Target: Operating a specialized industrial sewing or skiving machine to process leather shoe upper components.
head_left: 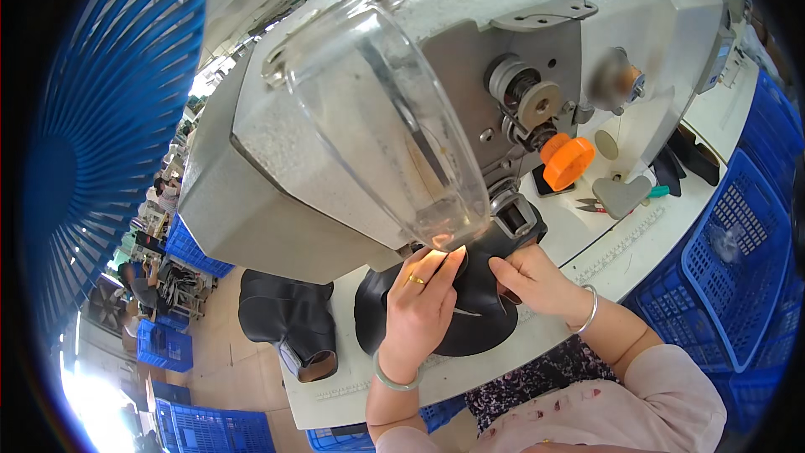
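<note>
A black, leather-like piece (470, 335) lies curved on the white sewing machine table, under the front of a large sewing machine (335, 210). My left hand (422, 306), with a ring and a pale bangle, presses its bunched fingertips on the piece close to the stitching area. My right hand (537, 278), with a silver bangle, grips the right part of the piece, thumb on top and the other fingers partly hidden. A clear plastic guard (394, 117) hides the needle. Left of my left hand, another folded black piece (285, 315) hangs over the table edge.
An orange knob (567, 161) sticks out from the machine. Red-handled snips (592, 205) lie on the table behind my right hand. Blue crates (729, 260) stand along the right. A large blue fan (117, 117) fills the left. People work farther back on the left.
</note>
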Demonstrator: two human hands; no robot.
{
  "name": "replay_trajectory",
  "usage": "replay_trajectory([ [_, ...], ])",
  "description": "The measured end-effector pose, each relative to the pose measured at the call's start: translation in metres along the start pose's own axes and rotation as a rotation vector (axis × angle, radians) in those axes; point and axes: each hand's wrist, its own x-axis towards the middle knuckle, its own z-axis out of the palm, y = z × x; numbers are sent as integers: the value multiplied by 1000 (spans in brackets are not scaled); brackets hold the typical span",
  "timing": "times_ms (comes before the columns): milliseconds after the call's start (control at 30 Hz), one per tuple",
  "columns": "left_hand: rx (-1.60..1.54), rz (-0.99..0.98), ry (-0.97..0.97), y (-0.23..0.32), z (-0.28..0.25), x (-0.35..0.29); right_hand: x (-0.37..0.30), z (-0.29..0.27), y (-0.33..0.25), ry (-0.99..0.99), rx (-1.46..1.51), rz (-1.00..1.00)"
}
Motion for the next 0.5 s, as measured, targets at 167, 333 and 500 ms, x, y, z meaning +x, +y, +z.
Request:
replay_trajectory([
  [167, -8, 4, -4, -4, 0, -1, 1, -1, -2, -32, -48, 19],
  [333, 22, 19, 2, -7, 2, 1, 7, -2, -8, -5, -66, 10],
  [500, 34, 44, 9, -12, 6, 1, 12, -5, -7, -5, -63, 10],
])
